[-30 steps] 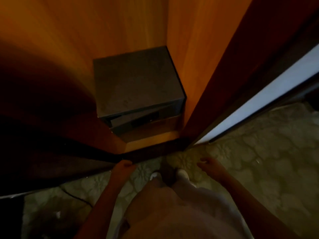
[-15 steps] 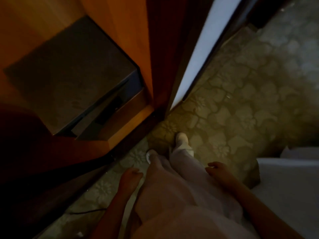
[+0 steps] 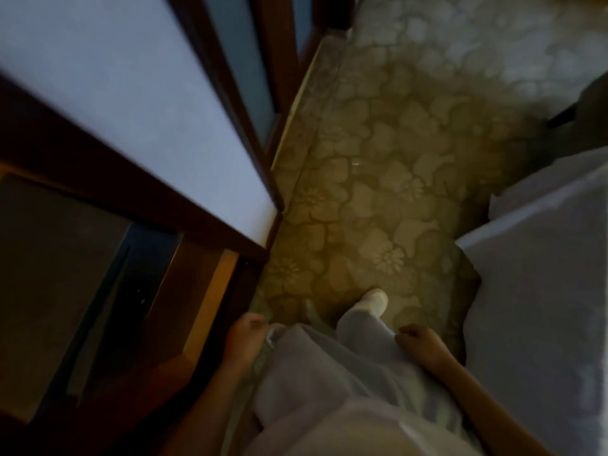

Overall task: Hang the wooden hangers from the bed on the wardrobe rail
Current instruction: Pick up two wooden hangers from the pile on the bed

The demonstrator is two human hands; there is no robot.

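Leftward, crowding that side: the wardrobe door with its pale panel in a dark frame, swung out over the patterned carpet. Behind it, low inside the wardrobe, a dark grey box, possibly a safe, though too dim to say. Rightward, the white-covered bed, its corner close to the right leg; no telling from this angle where the wooden hangers lie on it. Far top right, something dark, blurred.

Between door edge and bed corner, a lane of bare carpet running forward and widening further on, with one white-clad foot planted in it. Down at the hips, left hand and right hand, fingers loosely curled, gripping nothing, each just beside the white trousers.

Compared with half a second back: swung further right, away from the wardrobe's inside, with more bed now showing and the box pushed to the lower left; hands as empty as before.
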